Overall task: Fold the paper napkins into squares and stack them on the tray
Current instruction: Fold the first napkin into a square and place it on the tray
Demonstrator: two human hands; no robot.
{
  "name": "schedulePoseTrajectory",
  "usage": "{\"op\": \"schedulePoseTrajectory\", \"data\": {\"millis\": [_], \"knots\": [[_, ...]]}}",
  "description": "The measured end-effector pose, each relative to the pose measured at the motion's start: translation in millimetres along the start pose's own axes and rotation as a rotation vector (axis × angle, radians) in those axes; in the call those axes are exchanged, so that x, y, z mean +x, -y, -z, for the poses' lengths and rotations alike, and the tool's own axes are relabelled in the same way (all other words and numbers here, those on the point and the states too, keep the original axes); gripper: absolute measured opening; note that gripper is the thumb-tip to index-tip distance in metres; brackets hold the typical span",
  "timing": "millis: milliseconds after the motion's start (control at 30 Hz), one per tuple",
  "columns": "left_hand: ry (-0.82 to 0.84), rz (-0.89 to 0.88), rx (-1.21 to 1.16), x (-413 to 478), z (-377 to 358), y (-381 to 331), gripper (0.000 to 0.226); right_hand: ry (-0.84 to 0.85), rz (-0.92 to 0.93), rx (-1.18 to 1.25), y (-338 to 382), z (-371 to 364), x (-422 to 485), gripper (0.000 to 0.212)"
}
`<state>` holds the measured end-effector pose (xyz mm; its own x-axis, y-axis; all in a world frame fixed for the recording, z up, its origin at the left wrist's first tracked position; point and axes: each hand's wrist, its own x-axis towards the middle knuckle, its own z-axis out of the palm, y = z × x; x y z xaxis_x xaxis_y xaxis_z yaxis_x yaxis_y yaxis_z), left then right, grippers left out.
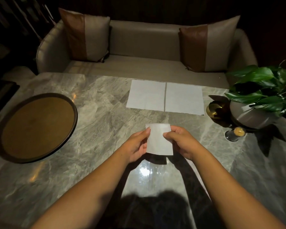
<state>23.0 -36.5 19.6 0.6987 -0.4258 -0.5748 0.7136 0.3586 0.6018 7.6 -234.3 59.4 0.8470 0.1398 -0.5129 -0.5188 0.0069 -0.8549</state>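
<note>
Head view: I have both hands pinched on one folded napkin [158, 140], raised just above the marble table [97, 116]. My left hand [136, 146] grips its left edge, my right hand [182, 142] its right edge, thumbs on top. Beyond the grip, two flat napkins [165, 96] lie side by side. Far left of the grip sits the round tray [0, 129], bare; a potted plant [261, 95] stands off right.

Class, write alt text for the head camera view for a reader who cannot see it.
Two bare hands, left hand and right hand, hold a folded white napkin above a marble table. Two unfolded napkins lie flat beyond, and an empty round tray sits to the left.
</note>
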Motion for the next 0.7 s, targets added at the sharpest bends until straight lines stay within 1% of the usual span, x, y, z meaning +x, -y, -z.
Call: {"op": "schedulePoseTrajectory", "data": {"millis": [33, 100, 167, 233, 400, 533, 600, 633, 667, 700], "knots": [[0.006, 0.008, -0.011, -2, 0, 0, 0.06, 0.007, -0.011, 0.032, 0, 0, -1, 0.023], [0.014, 0.029, -0.035, -5, -2, 1, 0.062, 0.025, -0.029, 0.097, -1, 0, -3, 0.026], [0.021, 0.032, -0.044, -8, -3, 1, 0.06, 0.037, -0.046, 0.121, -2, -1, -3, 0.025], [0.047, 0.023, -0.037, -11, -4, 2, 0.055, 0.011, -0.059, 0.099, -6, -3, -2, 0.022], [0.004, 0.025, 0.066, -15, -5, 3, 0.047, -0.121, -0.037, -0.002, -15, -7, 0, 0.018], [-0.07, 0.002, 0.063, -17, -4, 10, 0.034, -0.262, -0.005, -0.092, -21, -5, -2, 0.02], [-0.096, -0.018, 0.05, -19, -6, 14, 0.032, -0.34, -0.001, -0.137, -25, -2, -4, 0.012], [-0.099, -0.025, 0.046, -20, -7, 16, 0.031, -0.388, -0.007, -0.119, -26, 0, -6, 0.006], [-0.099, -0.028, 0.044, -21, -9, 17, 0.031, -0.436, -0.021, -0.065, -27, 1, -8, 0.005], [-0.097, -0.028, 0.042, -22, -10, 17, 0.031, -0.461, -0.042, 0.038, -28, 2, -11, 0.006]]}}
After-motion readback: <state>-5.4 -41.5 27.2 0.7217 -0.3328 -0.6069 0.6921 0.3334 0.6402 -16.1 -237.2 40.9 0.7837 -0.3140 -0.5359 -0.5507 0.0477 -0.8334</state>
